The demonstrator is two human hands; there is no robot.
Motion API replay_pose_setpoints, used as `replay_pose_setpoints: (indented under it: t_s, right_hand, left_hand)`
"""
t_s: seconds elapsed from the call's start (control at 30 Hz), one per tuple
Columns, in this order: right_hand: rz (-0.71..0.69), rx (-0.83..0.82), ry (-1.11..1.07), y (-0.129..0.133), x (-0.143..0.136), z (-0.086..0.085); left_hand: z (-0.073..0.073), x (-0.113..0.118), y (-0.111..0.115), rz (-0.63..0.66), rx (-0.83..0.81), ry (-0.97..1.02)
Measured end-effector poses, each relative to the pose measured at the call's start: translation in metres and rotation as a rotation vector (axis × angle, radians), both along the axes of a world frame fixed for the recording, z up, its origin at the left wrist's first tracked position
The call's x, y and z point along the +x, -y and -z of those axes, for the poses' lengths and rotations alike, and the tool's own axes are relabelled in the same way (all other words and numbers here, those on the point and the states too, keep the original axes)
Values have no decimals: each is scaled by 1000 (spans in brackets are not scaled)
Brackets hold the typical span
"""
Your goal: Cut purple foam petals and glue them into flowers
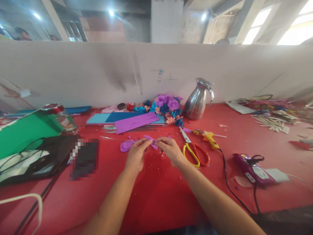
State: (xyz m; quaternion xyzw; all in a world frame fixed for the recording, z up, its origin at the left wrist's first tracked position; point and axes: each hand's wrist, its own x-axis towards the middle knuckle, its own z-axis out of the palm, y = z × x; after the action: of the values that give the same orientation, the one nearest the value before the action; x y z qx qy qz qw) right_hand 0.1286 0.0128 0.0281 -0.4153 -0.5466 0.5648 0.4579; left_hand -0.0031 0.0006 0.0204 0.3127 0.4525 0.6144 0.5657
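Both hands meet over the middle of the red table. My left hand point(138, 153) is closed, pinching a piece of purple paper point(154, 146) between thumb and fingers. From the other side my right hand point(171, 149) pinches the same piece, thumb against fingertips. Just left of my left hand lie cut purple paper petals point(126, 146), with a thin wire point(111, 138) beside them. Scissors point(195, 151) with yellow and red handles rest to the right of my right hand. Behind the hands a folded purple paper strip point(135, 122) lies over blue sheets.
A yellow glue gun point(209, 138) trails a black cable past a purple power box point(254, 169). Finished paper flowers point(168, 104) and a metal jug point(197, 101) stand at the back. On the left are a glass jar point(63, 119), eyeglasses point(21, 155) and a dark pixelated item point(85, 160).
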Motion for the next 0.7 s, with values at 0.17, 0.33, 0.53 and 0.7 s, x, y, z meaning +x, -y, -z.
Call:
replay_pose_setpoints:
  t_s: [0.17, 0.33, 0.53, 0.7]
  right_hand:
    - [-16, 25, 15, 0, -1, 3]
    - [-22, 58, 53, -1, -1, 6]
    - [9, 69, 71, -1, -1, 7]
    - [9, 104, 78, -1, 0, 7]
  left_hand:
    - [-3, 1, 1, -6, 8, 11]
    - [-7, 2, 3, -15, 9, 18]
    - [-8, 2, 2, -21, -22, 75]
    - [-6, 0, 2, -55, -49, 55]
